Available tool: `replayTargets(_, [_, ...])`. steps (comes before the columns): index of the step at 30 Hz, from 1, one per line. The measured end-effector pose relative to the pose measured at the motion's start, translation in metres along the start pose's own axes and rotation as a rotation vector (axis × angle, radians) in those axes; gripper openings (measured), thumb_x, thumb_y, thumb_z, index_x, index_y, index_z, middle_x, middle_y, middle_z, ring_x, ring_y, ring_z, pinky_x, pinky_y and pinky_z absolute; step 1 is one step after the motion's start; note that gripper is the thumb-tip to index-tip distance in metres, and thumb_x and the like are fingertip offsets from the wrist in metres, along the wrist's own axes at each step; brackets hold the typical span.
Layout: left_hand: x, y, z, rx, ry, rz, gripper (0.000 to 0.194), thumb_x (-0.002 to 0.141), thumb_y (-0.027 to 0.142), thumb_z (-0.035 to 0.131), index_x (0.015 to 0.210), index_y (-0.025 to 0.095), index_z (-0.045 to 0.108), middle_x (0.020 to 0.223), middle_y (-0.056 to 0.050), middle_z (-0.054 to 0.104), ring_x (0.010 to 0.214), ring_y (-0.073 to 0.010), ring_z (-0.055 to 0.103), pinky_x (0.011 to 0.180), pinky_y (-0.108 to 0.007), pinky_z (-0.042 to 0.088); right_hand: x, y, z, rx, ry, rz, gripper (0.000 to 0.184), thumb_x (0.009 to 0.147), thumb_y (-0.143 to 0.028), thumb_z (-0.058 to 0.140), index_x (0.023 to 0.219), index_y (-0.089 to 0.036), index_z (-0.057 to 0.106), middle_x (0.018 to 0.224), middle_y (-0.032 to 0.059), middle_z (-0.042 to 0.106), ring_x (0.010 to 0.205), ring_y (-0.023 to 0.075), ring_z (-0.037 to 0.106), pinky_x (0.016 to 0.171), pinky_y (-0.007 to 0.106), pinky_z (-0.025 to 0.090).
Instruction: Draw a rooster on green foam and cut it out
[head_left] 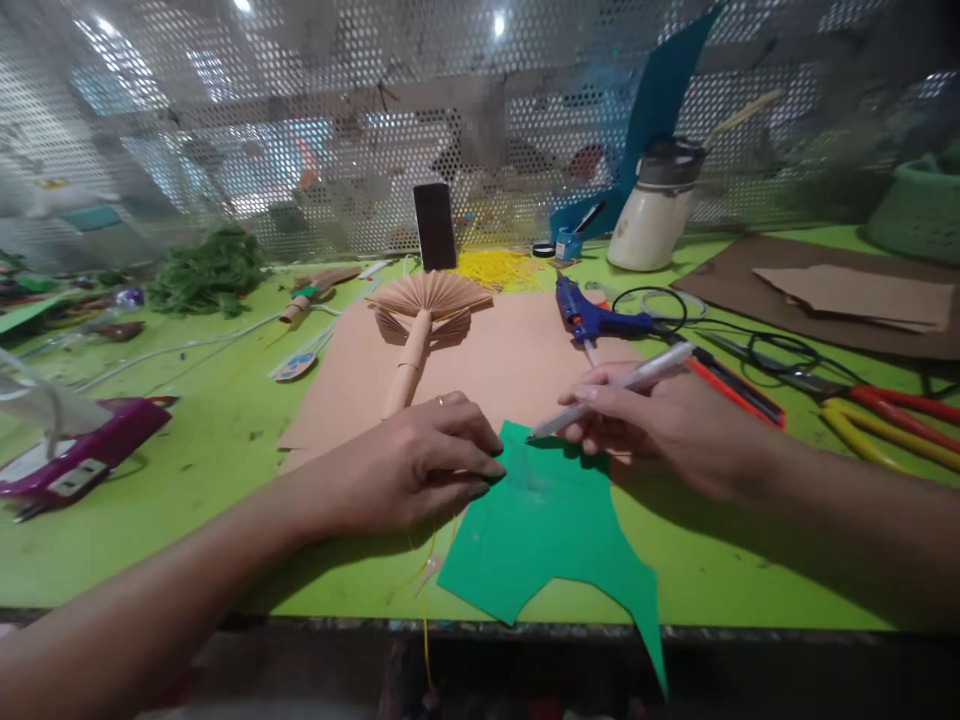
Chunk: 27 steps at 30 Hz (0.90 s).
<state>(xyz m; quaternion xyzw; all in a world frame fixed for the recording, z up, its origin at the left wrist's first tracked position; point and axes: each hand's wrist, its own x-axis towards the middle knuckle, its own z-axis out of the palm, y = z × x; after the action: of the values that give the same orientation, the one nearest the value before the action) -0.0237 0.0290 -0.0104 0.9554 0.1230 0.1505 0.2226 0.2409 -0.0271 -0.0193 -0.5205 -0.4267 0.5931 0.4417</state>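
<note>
A silver pen [637, 372] is held in the right hand [637, 415] — its grip is closed around the barrel, and the tip is put on the green foam sheet [551, 530]. This sheet lies at the front edge of the worktop [735, 560], with one corner hanging over. Its upper left edge is touched by the left hand [427, 460] — the fingers are bent, and nothing is seen clamped.

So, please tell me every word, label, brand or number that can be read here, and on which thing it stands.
No text can be read here.
Small tag with blue marks: too small to tell if they are writing.
Small blue jar: any label is too blurred.
</note>
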Motion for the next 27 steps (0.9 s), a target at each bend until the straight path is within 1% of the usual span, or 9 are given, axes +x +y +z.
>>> replayTargets(3, [-0.001,-0.001,0.002,-0.013,0.005,0.007,0.022,0.096,0.012,0.062,0.112,0.012,0.078,0.107,-0.015,0.07,0.101,-0.0227,0.066,0.087,-0.034,0.054,-0.002,-0.001,0.0,-0.064,-0.013,-0.006,0.025,0.078,-0.042,0.085,0.078,-0.02,0.073,0.071,0.0032,0.075,0.057,0.0116,0.062,0.045,0.017,0.041])
replayTargets(6, [0.001,0.0,0.001,-0.02,0.0,-0.004,0.022,0.096,0.011,0.062,0.111,0.011,0.077,0.107,-0.014,0.069,0.1,-0.0221,0.065,0.086,-0.034,0.054,-0.005,0.004,-0.003,-0.13,-0.038,-0.063,0.027,0.086,-0.047,0.079,0.082,-0.021,0.075,0.075,0.0035,0.074,0.063,0.0116,0.063,0.046,0.016,0.04])
replayTargets(8, [0.001,0.002,0.0,-0.031,0.0,-0.009,0.022,0.095,0.01,0.061,0.11,0.011,0.077,0.107,-0.013,0.068,0.099,-0.0214,0.064,0.086,-0.033,0.053,-0.007,0.009,-0.006,-0.15,-0.049,-0.079,0.027,0.09,-0.048,0.076,0.084,-0.022,0.077,0.076,0.0033,0.074,0.065,0.0114,0.063,0.047,0.016,0.041])
replayTargets(12, [-0.001,0.004,0.0,-0.031,-0.003,-0.015,0.022,0.094,0.008,0.061,0.111,0.013,0.075,0.109,-0.012,0.067,0.1,-0.0204,0.063,0.086,-0.032,0.052,-0.009,0.011,-0.007,-0.12,-0.064,-0.081,0.022,0.091,-0.048,0.076,0.088,-0.026,0.078,0.077,0.0018,0.074,0.066,0.0115,0.064,0.05,0.015,0.045])
replayTargets(18, [-0.002,0.008,0.0,-0.007,0.011,-0.044,0.022,0.094,0.009,0.06,0.109,0.017,0.074,0.124,-0.013,0.061,0.113,-0.0222,0.06,0.092,-0.032,0.052,-0.011,0.005,-0.005,-0.199,-0.033,-0.121,0.025,0.092,-0.047,0.074,0.084,-0.023,0.077,0.073,0.0023,0.072,0.059,0.0101,0.059,0.046,0.015,0.044])
replayTargets(20, [0.0,0.01,-0.001,0.017,0.01,-0.052,0.021,0.094,0.01,0.058,0.105,0.017,0.075,0.13,-0.015,0.06,0.118,-0.0245,0.06,0.095,-0.034,0.052,-0.012,0.006,-0.006,-0.222,-0.023,-0.119,0.026,0.092,-0.048,0.074,0.085,-0.023,0.077,0.073,0.0028,0.073,0.061,0.0113,0.061,0.047,0.016,0.046])
replayTargets(22, [0.002,0.012,-0.003,0.042,0.003,-0.04,0.021,0.096,0.012,0.055,0.104,0.019,0.074,0.133,-0.015,0.062,0.119,-0.0264,0.06,0.096,-0.037,0.053,-0.012,0.007,-0.006,-0.229,-0.022,-0.121,0.025,0.092,-0.048,0.073,0.086,-0.024,0.077,0.074,0.0029,0.073,0.062,0.012,0.062,0.047,0.016,0.046])
replayTargets(25, [0.004,0.014,-0.004,0.097,-0.017,-0.022,0.019,0.096,0.015,0.055,0.103,0.019,0.072,0.128,-0.015,0.067,0.114,-0.0293,0.063,0.098,-0.044,0.053,-0.012,0.008,-0.008,-0.228,-0.031,-0.122,0.024,0.093,-0.048,0.072,0.087,-0.025,0.078,0.075,0.0022,0.073,0.062,0.0113,0.061,0.048,0.016,0.045])
replayTargets(27, [0.004,0.015,-0.004,0.118,-0.027,-0.018,0.018,0.096,0.016,0.055,0.104,0.02,0.071,0.125,-0.015,0.069,0.113,-0.0299,0.063,0.098,-0.045,0.054,-0.012,0.009,-0.008,-0.2,-0.043,-0.115,0.022,0.094,-0.047,0.072,0.088,-0.026,0.078,0.077,0.0018,0.073,0.065,0.0117,0.062,0.05,0.017,0.045])
